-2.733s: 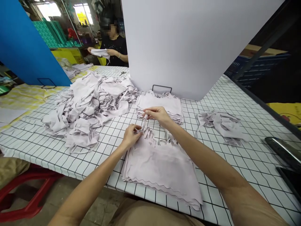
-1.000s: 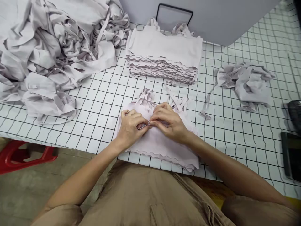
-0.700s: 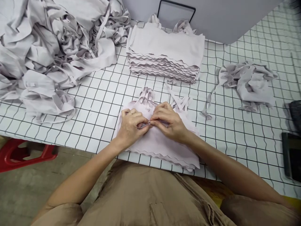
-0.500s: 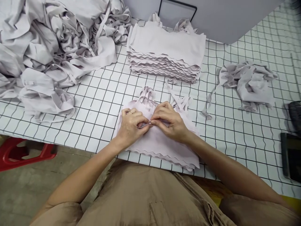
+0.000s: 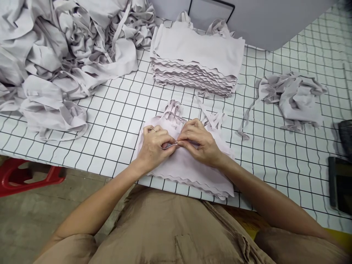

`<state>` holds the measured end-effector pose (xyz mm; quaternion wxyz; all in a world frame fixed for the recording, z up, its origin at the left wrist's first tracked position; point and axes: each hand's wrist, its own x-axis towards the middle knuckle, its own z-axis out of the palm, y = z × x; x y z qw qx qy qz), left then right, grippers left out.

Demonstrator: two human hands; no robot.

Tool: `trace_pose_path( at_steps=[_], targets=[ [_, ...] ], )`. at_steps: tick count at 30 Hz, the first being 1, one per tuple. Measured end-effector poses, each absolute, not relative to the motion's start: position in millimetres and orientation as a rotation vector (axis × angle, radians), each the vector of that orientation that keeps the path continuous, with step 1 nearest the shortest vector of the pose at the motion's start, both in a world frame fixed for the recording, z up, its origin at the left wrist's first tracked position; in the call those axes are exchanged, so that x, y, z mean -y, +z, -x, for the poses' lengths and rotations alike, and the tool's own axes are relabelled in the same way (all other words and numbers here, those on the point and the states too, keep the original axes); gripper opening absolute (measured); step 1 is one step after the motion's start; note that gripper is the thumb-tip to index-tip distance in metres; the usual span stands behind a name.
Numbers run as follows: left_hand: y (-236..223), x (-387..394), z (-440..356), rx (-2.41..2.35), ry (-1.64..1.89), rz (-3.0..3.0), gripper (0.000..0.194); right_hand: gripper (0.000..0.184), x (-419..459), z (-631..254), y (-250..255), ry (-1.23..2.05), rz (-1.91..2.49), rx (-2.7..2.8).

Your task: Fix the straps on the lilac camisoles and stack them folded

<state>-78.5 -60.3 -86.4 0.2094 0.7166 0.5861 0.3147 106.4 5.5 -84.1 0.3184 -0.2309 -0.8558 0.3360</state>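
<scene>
A: What is supporting the fabric items?

B: The grid-patterned worktop [image 5: 110, 124] is supporting them. A grey panel [image 5: 264, 22] is standing at the far side.

A: How are the fabric items lying, largest first?

B: The loose heap [image 5: 46, 51] is covering the left portion. The rear stack [image 5: 198, 47] is lying just before the panel. The front stack [image 5: 187, 168] is lying at the near edge, beneath both hands. A crumpled bundle [image 5: 297, 99] is resting at the right.

A: State of each hand?

B: The left hand [image 5: 155, 146] is closing thumb and forefinger on a thin strap [image 5: 168, 147]. The right hand [image 5: 200, 143] is pinching the same strap, fingertips meeting the left's.

A: Smallest part?

B: A ring [image 5: 153, 128] is encircling a left-hand finger.
</scene>
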Motion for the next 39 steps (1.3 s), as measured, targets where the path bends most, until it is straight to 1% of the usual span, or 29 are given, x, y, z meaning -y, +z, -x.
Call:
trace_pose_path(
  at_steps=[8,13,15,18,19,22,24,27,30,31,33,35,37,39],
  targets=[
    [-87,61,80,-1.596,0.891,-1.982,0.029,0.017,-9,-109,-80,0.693,0.546,2.435],
    [-88,60,81,-1.551,0.884,-1.974,0.031,0.033,-12,-114,-62,0.608,0.472,2.778],
    [-88,60,82,-1.547,0.878,-1.966,0.027,0.035,-23,-113,-52,0.684,0.447,2.892],
    [-85,59,84,-1.560,0.822,-1.944,0.018,0.026,-56,-106,-35,0.925,0.465,2.965],
    [-83,59,85,-1.560,0.801,-1.937,0.016,0.026,-69,-101,-29,0.992,0.488,2.960],
    [-77,59,91,-1.544,0.758,-1.898,0.017,0.039,-106,-84,-13,1.060,0.585,2.879],
    [-74,59,96,-1.551,0.736,-1.864,0.020,0.041,-120,-70,-8,1.021,0.646,2.817],
    [-73,59,103,-1.609,0.695,-1.861,0.024,0.034,-128,-57,-12,0.983,0.695,2.748],
    [-73,61,108,-1.713,0.754,-1.934,0.016,0.018,-131,-65,-20,1.116,0.629,2.582],
    [-72,62,110,-1.752,0.815,-1.960,0.016,0.018,-132,-73,-21,1.142,0.645,2.495],
    [-66,62,112,-1.792,0.958,-1.979,0.016,0.018,-134,-94,-25,1.047,0.817,2.346],
    [-56,59,111,-1.737,1.066,-1.920,0.014,0.017,-134,-115,-30,0.833,1.077,2.310],
    [-46,52,104,-1.597,1.088,-1.815,0.012,0.024,-130,-130,-38,0.671,1.264,2.361],
    [-37,42,92,-1.447,1.048,-1.700,0.014,0.031,-121,-137,-48,0.652,1.327,2.413]
  ],
)
